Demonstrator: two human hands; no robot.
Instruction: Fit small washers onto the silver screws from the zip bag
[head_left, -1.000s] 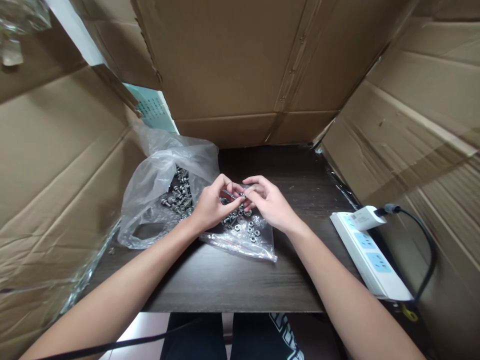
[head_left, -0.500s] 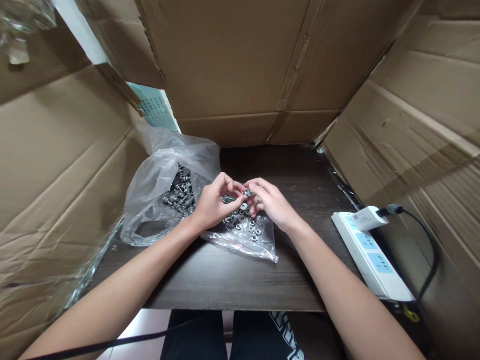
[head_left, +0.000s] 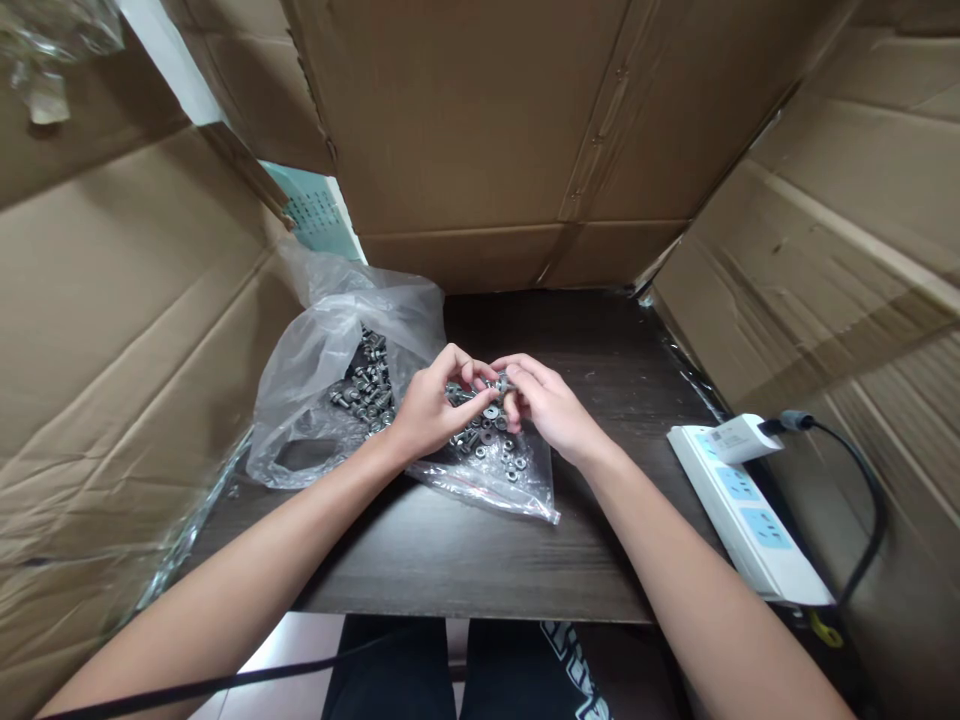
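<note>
Between the fingertips of both hands is a small metal bolt (head_left: pixel 502 384), held above a flat clear plastic bag (head_left: pixel 525 505). My left hand (head_left: pixel 441 400) pinches it from the left with thumb and fingers. From the right, my right hand (head_left: pixel 546 405) closes its fingers on the other end; whether a nut or washer sits on the bolt is too small to tell. Loose nuts (head_left: pixel 513 470) and washers (head_left: pixel 490 412) lie on the flat bag under the hands. Farther left, a larger open plastic bag (head_left: pixel 292 350) holds a heap of assembled bolts (head_left: pixel 371 390).
A white power strip (head_left: pixel 739 520) with a plugged-in adapter and black cable stands at the table's right edge. Cardboard walls (head_left: pixel 480 120) enclose the dark wooden table (head_left: pixel 480 580) at the back and both sides. A light blue paper (head_left: pixel 315 210) shows behind the bags.
The fingers of my right hand have shifted slightly around the bolt and curl in closer. Both hands stay in nearly the same place; the view has moved a little.
</note>
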